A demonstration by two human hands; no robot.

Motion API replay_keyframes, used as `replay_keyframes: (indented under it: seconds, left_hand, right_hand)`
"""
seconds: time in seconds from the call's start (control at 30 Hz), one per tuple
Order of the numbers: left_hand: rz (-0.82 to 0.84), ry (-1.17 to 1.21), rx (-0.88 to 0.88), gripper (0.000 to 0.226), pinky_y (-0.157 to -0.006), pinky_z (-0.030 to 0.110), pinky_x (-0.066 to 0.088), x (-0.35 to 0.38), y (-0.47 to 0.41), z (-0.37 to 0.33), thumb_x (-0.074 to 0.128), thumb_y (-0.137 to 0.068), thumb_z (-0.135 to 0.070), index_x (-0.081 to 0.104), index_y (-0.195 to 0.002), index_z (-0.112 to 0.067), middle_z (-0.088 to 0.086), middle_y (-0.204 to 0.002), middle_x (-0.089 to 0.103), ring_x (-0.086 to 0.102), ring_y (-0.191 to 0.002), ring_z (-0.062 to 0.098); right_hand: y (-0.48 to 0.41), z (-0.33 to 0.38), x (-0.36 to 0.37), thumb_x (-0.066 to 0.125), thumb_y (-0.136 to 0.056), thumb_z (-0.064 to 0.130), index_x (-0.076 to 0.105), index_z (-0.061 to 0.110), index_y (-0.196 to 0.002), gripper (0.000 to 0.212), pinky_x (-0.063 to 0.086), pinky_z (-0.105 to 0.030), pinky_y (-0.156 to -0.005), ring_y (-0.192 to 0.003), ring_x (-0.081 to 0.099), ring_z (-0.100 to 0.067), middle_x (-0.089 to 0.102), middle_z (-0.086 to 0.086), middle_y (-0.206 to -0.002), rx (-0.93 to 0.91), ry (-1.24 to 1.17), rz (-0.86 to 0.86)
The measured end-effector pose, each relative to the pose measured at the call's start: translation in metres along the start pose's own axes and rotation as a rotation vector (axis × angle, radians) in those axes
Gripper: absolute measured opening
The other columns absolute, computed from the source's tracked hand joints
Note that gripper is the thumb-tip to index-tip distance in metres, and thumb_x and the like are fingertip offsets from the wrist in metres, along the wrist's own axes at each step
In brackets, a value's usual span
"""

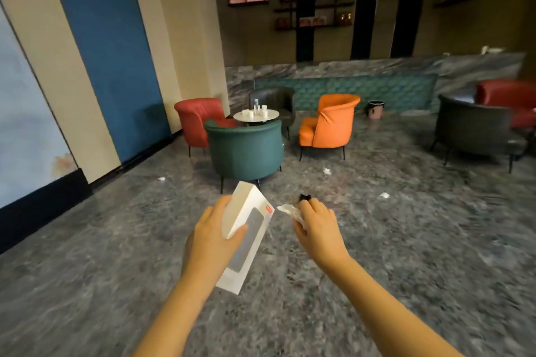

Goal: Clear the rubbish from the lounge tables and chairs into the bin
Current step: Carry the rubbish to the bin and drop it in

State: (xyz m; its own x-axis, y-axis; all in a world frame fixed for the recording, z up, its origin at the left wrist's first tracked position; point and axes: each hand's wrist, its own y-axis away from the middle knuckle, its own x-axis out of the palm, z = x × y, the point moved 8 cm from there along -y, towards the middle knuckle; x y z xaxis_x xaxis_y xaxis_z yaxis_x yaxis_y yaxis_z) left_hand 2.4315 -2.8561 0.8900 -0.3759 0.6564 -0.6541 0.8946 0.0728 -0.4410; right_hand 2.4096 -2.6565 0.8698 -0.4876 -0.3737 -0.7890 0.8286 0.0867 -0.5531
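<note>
Both forearms stretch out low over the grey marble floor (116, 240). Left grip (216, 236) is wrapped around a long white box (252, 226), with the thumb across the front and the fingers behind. The box's far end tips away from the camera. It has a little red tag (268, 208) near the top corner.

Right grip (314, 224) is pinching a crumpled white wrapper (287, 209) that pokes out to the left. It's close to the box but not touching it. There's also a small black thing (305, 198) right at the fingertips, and honestly I can't tell if it's held or lying on the floor behind.

Rubbish on the floor: 3 white paper scraps. 1 is over left near the wall (161, 179), 1 is in front of the orange chair (327, 171), and 1 is further right (385, 195).

Further back, a round white surface (268, 118) carries a clear bottle (256, 104) and a few paper cups (246, 113). It has 3 chairs around it: red chair (197, 119), green chair (246, 151) and dark chair (272, 98). The orange chair (330, 124) stands just off to the right.

The bin (376, 109) is beyond the orange chair, up against the tiled counter front and well apart from both hands. Over on the right are another dark armchair (475, 127) and a red sofa (507, 95).
</note>
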Motion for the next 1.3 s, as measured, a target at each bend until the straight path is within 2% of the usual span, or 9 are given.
replay_keyframes:
  seconds: [0.23, 0.33, 0.4, 0.57, 0.7, 0.87, 1.03, 1.13, 1.3]
  left_hand:
    - [0.182, 0.015, 0.098, 0.047, -0.072, 0.037, 0.048, 0.114, -0.196, 0.015, 0.061, -0.083, -0.031, 0.043, -0.127, -0.028, 0.003, -0.110, 0.053, 0.053, -0.096, 0.025]
    - [0.228, 0.065, 0.142, 0.047, -0.068, 0.031, 0.039, 0.173, -0.264, 0.010, 0.062, -0.083, -0.027, 0.044, -0.126, -0.027, 0.004, -0.110, 0.052, 0.049, -0.093, 0.021]
    - [0.259, 0.088, 0.162, 0.046, -0.066, 0.028, 0.034, 0.216, -0.307, 0.010, 0.062, -0.083, -0.025, 0.044, -0.125, -0.026, 0.004, -0.110, 0.052, 0.045, -0.090, 0.017]
    - [0.304, 0.043, 0.171, 0.049, -0.070, 0.034, 0.043, 0.326, -0.427, 0.016, 0.061, -0.083, -0.030, 0.042, -0.128, -0.026, 0.004, -0.109, 0.054, 0.052, -0.096, 0.024]
    - [0.319, 0.033, 0.156, 0.049, -0.066, 0.031, 0.038, 0.396, -0.538, 0.008, 0.062, -0.083, -0.030, 0.042, -0.128, -0.028, 0.003, -0.109, 0.055, 0.051, -0.095, 0.022]
    - [0.329, 0.049, 0.157, 0.049, -0.066, 0.032, 0.040, 0.473, -0.644, 0.012, 0.062, -0.083, -0.031, 0.042, -0.128, -0.027, 0.002, -0.108, 0.055, 0.050, -0.090, 0.019]
    - [0.371, 0.052, 0.125, 0.052, -0.075, 0.040, 0.047, 0.590, -0.765, 0.021, 0.062, -0.083, -0.030, 0.040, -0.130, -0.026, 0.006, -0.110, 0.056, 0.053, -0.096, 0.026]
    - [0.447, 0.043, 0.168, 0.052, -0.074, 0.040, 0.048, 0.673, -0.834, 0.002, 0.062, -0.082, -0.031, 0.040, -0.130, -0.026, 0.005, -0.111, 0.056, 0.055, -0.096, 0.027]
    - [0.598, 0.087, 0.292, 0.057, -0.079, 0.044, 0.047, 0.800, -0.918, -0.066, 0.065, -0.082, -0.029, 0.041, -0.132, -0.019, 0.008, -0.118, 0.055, 0.054, -0.102, 0.029]
  right_hand:
    - [-0.144, -0.085, 0.052, 0.052, -0.089, 0.012, 0.053, 0.002, -0.092, 0.011, 0.023, -0.032, -0.064, -0.081, 0.047, -0.031, 0.053, -0.013, -0.091, 0.141, 0.081, -0.076]
    - [-0.196, -0.136, 0.074, 0.059, -0.084, 0.008, 0.054, 0.000, -0.084, 0.010, 0.023, -0.031, -0.062, -0.073, 0.049, -0.033, 0.053, -0.016, -0.083, 0.211, 0.084, -0.116]
    - [-0.231, -0.174, 0.098, 0.057, -0.086, 0.010, 0.053, 0.000, -0.087, 0.010, 0.023, -0.032, -0.062, -0.076, 0.048, -0.032, 0.053, -0.015, -0.086, 0.250, 0.106, -0.109]
    - [-0.331, -0.279, 0.165, 0.056, -0.087, 0.011, 0.053, 0.001, -0.088, 0.010, 0.026, -0.033, -0.063, -0.077, 0.049, -0.032, 0.053, -0.014, -0.087, 0.303, 0.104, -0.123]
    - [-0.427, -0.361, 0.199, 0.055, -0.089, 0.014, 0.053, 0.004, -0.097, 0.014, 0.029, -0.033, -0.065, -0.081, 0.048, -0.029, 0.052, -0.011, -0.091, 0.326, 0.127, -0.097]
    - [-0.524, -0.434, 0.245, 0.058, -0.086, 0.011, 0.053, 0.003, -0.093, 0.012, 0.029, -0.034, -0.063, -0.077, 0.047, -0.029, 0.052, -0.012, -0.087, 0.336, 0.115, -0.083]
    - [-0.631, -0.534, 0.320, 0.057, -0.086, 0.009, 0.055, 0.001, -0.092, 0.011, 0.027, -0.033, -0.063, -0.076, 0.050, -0.033, 0.053, -0.014, -0.086, 0.328, 0.116, -0.031]
    - [-0.683, -0.609, 0.346, 0.058, -0.086, 0.012, 0.055, 0.002, -0.101, 0.018, 0.028, -0.032, -0.065, -0.083, 0.051, -0.031, 0.056, -0.013, -0.094, 0.410, 0.112, -0.046]
    - [-0.726, -0.732, 0.356, 0.059, -0.085, 0.013, 0.052, 0.006, -0.102, 0.020, 0.027, -0.031, -0.065, -0.083, 0.052, -0.029, 0.056, -0.010, -0.095, 0.572, 0.155, -0.041]
